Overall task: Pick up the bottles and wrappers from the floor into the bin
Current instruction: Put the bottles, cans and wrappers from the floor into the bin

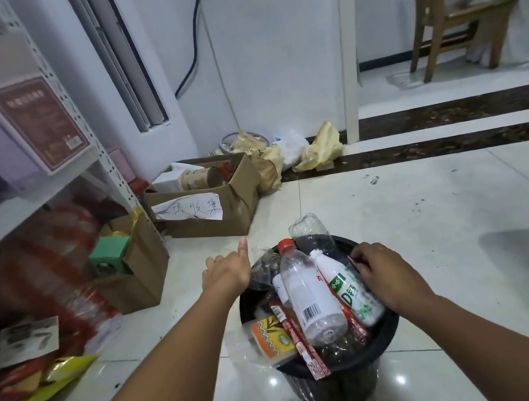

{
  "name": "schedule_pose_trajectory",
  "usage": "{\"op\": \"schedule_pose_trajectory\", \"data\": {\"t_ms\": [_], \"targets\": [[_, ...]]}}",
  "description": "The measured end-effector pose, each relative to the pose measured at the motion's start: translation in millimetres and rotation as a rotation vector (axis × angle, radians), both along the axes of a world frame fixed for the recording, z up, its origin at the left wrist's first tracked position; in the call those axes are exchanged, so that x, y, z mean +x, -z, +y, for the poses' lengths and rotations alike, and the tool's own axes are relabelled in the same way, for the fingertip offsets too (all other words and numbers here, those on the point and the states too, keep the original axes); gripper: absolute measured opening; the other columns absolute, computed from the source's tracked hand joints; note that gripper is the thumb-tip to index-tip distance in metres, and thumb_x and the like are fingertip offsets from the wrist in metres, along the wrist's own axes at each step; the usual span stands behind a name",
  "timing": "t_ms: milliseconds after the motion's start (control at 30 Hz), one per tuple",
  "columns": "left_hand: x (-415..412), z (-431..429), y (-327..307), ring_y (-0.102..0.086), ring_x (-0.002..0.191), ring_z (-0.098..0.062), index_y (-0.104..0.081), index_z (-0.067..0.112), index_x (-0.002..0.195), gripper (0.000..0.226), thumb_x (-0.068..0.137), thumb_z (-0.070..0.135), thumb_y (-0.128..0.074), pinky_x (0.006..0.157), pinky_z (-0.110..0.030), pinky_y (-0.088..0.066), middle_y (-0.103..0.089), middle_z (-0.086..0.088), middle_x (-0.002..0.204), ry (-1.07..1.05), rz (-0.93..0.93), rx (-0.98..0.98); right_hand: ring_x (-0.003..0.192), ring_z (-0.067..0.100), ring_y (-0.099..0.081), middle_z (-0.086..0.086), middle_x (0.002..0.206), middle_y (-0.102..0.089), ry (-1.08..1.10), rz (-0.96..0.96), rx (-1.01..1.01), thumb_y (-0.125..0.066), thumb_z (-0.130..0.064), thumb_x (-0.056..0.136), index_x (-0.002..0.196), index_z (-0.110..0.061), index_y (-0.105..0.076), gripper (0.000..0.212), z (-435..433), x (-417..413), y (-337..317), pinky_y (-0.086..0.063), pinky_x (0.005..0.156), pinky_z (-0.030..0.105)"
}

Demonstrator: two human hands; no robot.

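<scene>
Clear plastic on top of the pile, in the lower middle of the frame: a clear bottle with a red cap, leaning next to a white and green bottle. Both stuffed in the black bin, sticking up past the rim. Looked empty, so most likely very light. Looked thin and smooth too, so could dent or slip if squeezed hard. Best held round the middle, or by the neck under the cap. Beside them, a long red wrapper and an orange packet, soft and floppy, hanging over the near edge and ready to fall out. Better pinched flat and pushed down. Left hand reached to the upper left side of the bin, thumb stuck up and apart from the fingers, with nothing seen in it. Right hand lay over the right rim, fingers bent down against the white and green bottle. Could not tell if truly gripping or only pressing. More packets, like a yellow packet, lay at the lower left on the floor.
</scene>
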State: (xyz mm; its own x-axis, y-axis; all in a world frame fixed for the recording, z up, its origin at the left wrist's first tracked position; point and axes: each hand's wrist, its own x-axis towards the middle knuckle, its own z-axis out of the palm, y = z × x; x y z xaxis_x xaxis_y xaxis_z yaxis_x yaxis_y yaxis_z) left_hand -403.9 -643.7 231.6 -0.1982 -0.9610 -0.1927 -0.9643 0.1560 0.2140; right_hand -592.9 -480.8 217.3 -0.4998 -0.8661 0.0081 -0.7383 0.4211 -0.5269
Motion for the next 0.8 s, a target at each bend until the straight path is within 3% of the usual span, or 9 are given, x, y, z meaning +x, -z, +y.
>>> {"op": "schedule_pose_trajectory", "data": {"t_ms": [167,333,533,667,800], "targets": [[8,23,-34,-0.031,0.134,-0.032,-0.034,0.016,0.142,0.054,0.101,0.043,-0.012,0.106,-0.042,-0.028,-0.043,-0.014,0.143,-0.007,-0.012,-0.056,0.112,0.023,-0.054,0.004,0.125,-0.056,-0.041,0.078,0.084,-0.044,-0.024,0.098,0.129,-0.02,-0.051,0.032,11,3,-31,-0.047,0.089,0.034],[7,58,-86,-0.037,0.131,-0.03,-0.026,0.016,0.145,0.05,0.1,0.035,-0.03,0.103,-0.04,-0.032,-0.042,-0.013,0.144,0.097,0.009,-0.146,0.115,0.025,-0.053,0.005,0.129,-0.054,-0.086,0.224,0.142,-0.044,-0.022,0.096,0.132,-0.022,-0.048,0.036,28,9,-102,-0.044,0.092,0.034],[24,108,-147,-0.042,0.125,-0.032,-0.036,0.012,0.137,0.045,0.097,0.033,-0.036,0.099,-0.041,-0.036,-0.046,-0.016,0.136,0.13,0.0,-0.223,0.122,0.026,-0.049,0.006,0.133,-0.052,-0.102,0.32,0.14,-0.043,-0.024,0.096,0.136,-0.022,-0.045,0.04,77,34,-175,-0.039,0.097,0.037],[40,158,-156,-0.036,0.13,-0.03,-0.03,0.013,0.143,0.051,0.097,0.035,-0.039,0.105,-0.043,-0.032,-0.039,-0.013,0.143,0.226,-0.014,-0.235,0.124,0.028,-0.047,0.008,0.135,-0.051,-0.059,0.361,0.128,-0.045,-0.029,0.096,0.139,-0.022,-0.042,0.044,117,67,-196,-0.036,0.1,0.039],[69,214,-144,-0.039,0.127,-0.029,-0.036,0.015,0.139,0.046,0.097,0.036,-0.039,0.103,-0.04,-0.032,-0.042,-0.011,0.139,0.252,-0.022,-0.305,0.123,0.028,-0.048,0.008,0.134,-0.052,-0.008,0.374,0.11,-0.047,-0.031,0.095,0.14,-0.022,-0.043,0.046,165,106,-193,-0.037,0.099,0.039]]}}
